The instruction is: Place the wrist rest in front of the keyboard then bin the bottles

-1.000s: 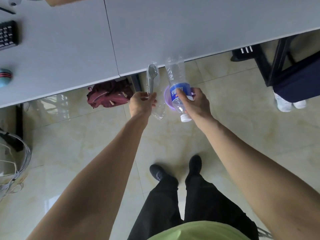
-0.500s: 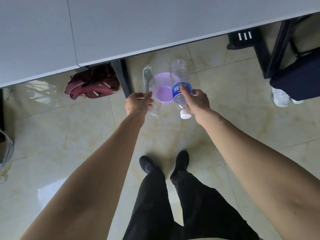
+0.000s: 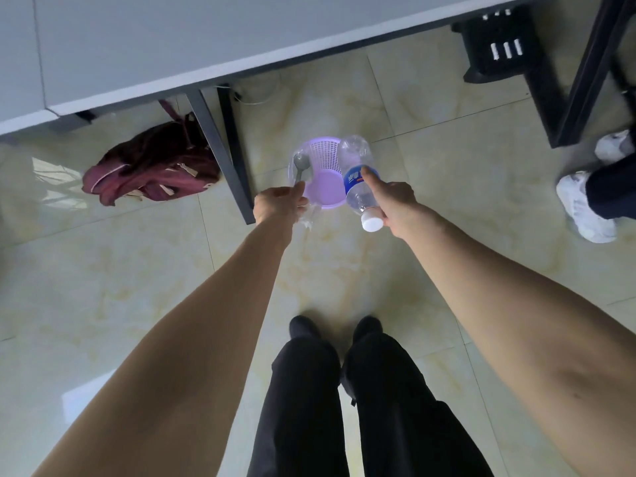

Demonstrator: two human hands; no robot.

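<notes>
A small purple mesh bin point(image 3: 325, 173) stands on the tiled floor just past the desk's edge. My right hand point(image 3: 395, 204) grips a clear plastic bottle point(image 3: 358, 180) with a blue label and a white cap; it is held cap-down toward me, over the bin's right rim. My left hand point(image 3: 280, 204) holds a clear plastic wrapper with a grey spoon point(image 3: 301, 166) inside, over the bin's left rim. The keyboard and the wrist rest are out of view.
A grey desk point(image 3: 206, 39) spans the top, with a dark leg point(image 3: 223, 156) just left of the bin. A maroon backpack point(image 3: 155, 166) lies on the floor at left. A black crate point(image 3: 499, 43) and another person's white shoe point(image 3: 581, 208) are at right. My own feet point(image 3: 337, 330) are below.
The view has tilted down and away from the desk, so the keyboard left the frame. Both hands moved out over the purple bin, still holding the bottle and the wrapped spoon.
</notes>
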